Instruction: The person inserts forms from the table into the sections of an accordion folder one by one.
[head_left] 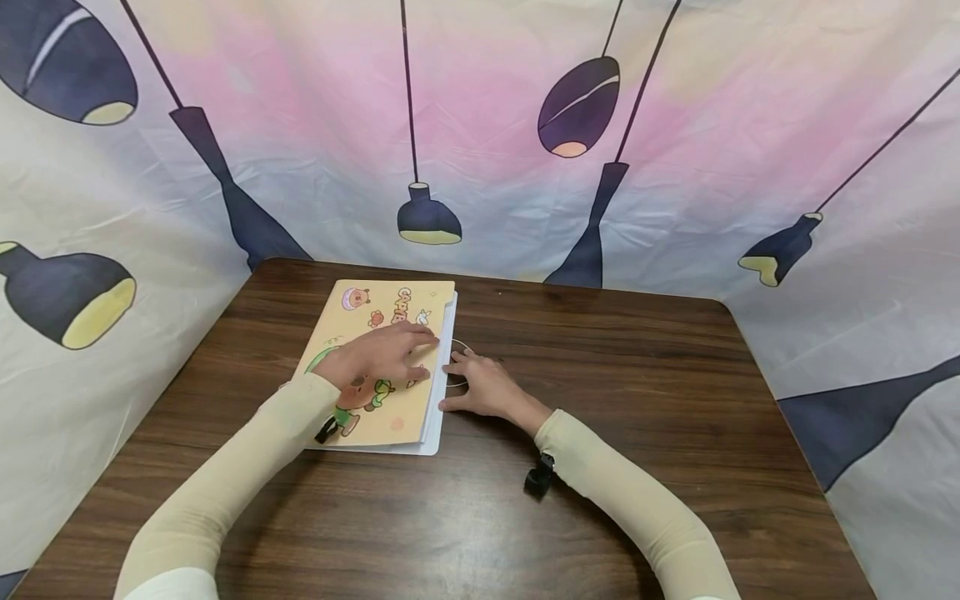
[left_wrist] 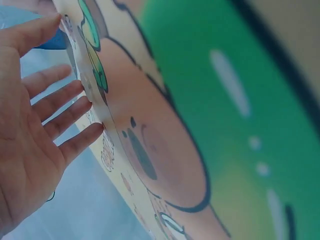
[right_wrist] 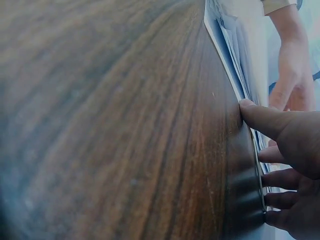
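A yellow cartoon folder (head_left: 405, 417) lies on the table at left of centre, its white back cover and paper edges showing along the right side. My left hand (head_left: 382, 354) rests on the front cover, fingers spread towards that side; in the left wrist view the fingertips touch the printed cover (left_wrist: 165, 165). At the folder's right edge is my right hand (head_left: 483, 385). In the right wrist view its thumb (right_wrist: 250, 107) touches the edge beside the sheets, and the other fingertips line up along it. A thin pale elastic cord (head_left: 462, 342) bows out from the edge, partly hidden by the right hand.
The dark wooden table (head_left: 637, 375) extends around the folder, with rounded far corners. Behind it hangs a cloth backdrop (head_left: 495, 108) printed with lamps. A small black strap piece (head_left: 538, 479) hangs from the right wrist.
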